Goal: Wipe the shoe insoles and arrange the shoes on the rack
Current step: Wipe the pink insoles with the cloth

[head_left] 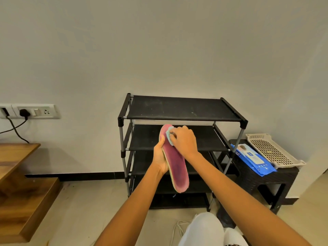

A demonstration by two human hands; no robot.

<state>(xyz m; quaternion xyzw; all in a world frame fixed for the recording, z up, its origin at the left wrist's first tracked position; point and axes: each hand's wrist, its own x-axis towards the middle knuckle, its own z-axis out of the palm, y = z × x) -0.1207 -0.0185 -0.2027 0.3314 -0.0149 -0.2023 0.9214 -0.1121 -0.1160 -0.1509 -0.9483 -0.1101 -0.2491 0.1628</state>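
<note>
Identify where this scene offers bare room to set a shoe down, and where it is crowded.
The shoe rack's top shelf, between its black corner posts, lies bare. The shelf below is bare right of the hands. The dark stool is crowded by a wipes pack and perforated tray.

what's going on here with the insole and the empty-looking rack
A person is wiping a pink insole. The left hand grips it along its edge, while the right hand presses a pale cloth near its top end. The black shoe rack behind shows no shoes on its visible shelves. A blue wipes pack lies on the stool beside it.
</note>
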